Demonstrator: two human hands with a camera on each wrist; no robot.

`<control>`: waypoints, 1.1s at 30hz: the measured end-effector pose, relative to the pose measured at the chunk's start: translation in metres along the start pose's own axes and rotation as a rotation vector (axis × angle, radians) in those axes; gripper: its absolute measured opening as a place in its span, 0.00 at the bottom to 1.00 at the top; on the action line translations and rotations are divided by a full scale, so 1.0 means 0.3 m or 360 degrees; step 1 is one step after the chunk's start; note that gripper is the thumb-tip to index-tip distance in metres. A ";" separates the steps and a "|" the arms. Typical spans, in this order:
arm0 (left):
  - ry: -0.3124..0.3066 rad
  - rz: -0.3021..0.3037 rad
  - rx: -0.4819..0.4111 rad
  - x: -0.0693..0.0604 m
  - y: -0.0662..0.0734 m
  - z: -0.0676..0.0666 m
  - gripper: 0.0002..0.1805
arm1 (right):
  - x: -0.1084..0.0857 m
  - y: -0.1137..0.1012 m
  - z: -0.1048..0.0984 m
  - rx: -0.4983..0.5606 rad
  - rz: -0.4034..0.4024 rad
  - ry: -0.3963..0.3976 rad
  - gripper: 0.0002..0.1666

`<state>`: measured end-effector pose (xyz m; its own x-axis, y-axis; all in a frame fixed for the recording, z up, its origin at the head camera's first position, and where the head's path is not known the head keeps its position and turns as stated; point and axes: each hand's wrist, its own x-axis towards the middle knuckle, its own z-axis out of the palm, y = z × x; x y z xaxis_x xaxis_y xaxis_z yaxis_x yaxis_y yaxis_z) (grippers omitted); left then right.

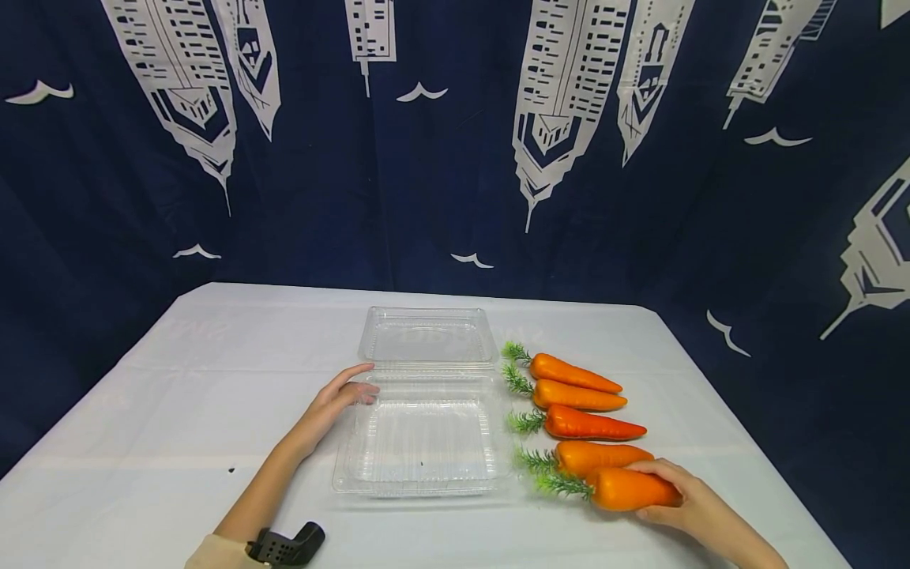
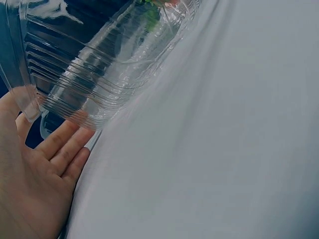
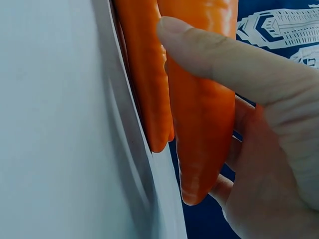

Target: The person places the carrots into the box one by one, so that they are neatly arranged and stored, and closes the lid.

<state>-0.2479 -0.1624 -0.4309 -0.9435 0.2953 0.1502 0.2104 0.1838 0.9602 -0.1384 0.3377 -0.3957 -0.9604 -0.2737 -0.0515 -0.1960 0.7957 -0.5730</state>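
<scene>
Right hand [image 3: 271,154] around partly hidden carrot [image 3: 205,119]

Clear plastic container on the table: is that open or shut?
Open: its far half lies spread out behind the near half, not over it.

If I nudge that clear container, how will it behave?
The clear container is probably light and bendy, looking thin and see-through. It may slide rather than tip, sitting broad and low on the table. The left hand at its edge might steady it.
</scene>
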 end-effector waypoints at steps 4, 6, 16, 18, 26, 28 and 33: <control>-0.0001 0.0002 -0.0001 0.001 -0.002 0.000 0.22 | -0.004 0.014 0.001 0.0037 0.0057 -0.0003 0.31; -0.0001 0.0000 -0.0004 0.001 -0.004 0.000 0.22 | -0.004 0.021 0.002 0.0047 0.0057 0.0005 0.31; -0.0001 -0.0017 0.0004 0.001 -0.003 0.000 0.23 | -0.009 0.014 -0.008 0.0061 0.0094 0.0059 0.32; -0.0002 -0.0016 0.0008 0.002 -0.003 -0.001 0.23 | -0.010 0.012 -0.009 0.0087 0.0113 0.0079 0.33; -0.0008 -0.0015 0.0002 0.001 -0.003 -0.002 0.24 | -0.011 0.002 -0.004 0.0157 0.0122 0.0165 0.31; -0.0005 -0.0019 0.0000 0.000 -0.004 -0.001 0.24 | -0.010 -0.001 -0.002 0.0167 0.0101 0.0195 0.31; 0.0009 -0.0028 0.0001 0.001 -0.002 -0.001 0.23 | -0.006 -0.008 0.002 0.0192 0.0061 0.0259 0.30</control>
<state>-0.2483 -0.1626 -0.4315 -0.9485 0.2868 0.1348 0.1941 0.1896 0.9625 -0.1360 0.3360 -0.3946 -0.9880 -0.1458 0.0517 -0.1428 0.7309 -0.6674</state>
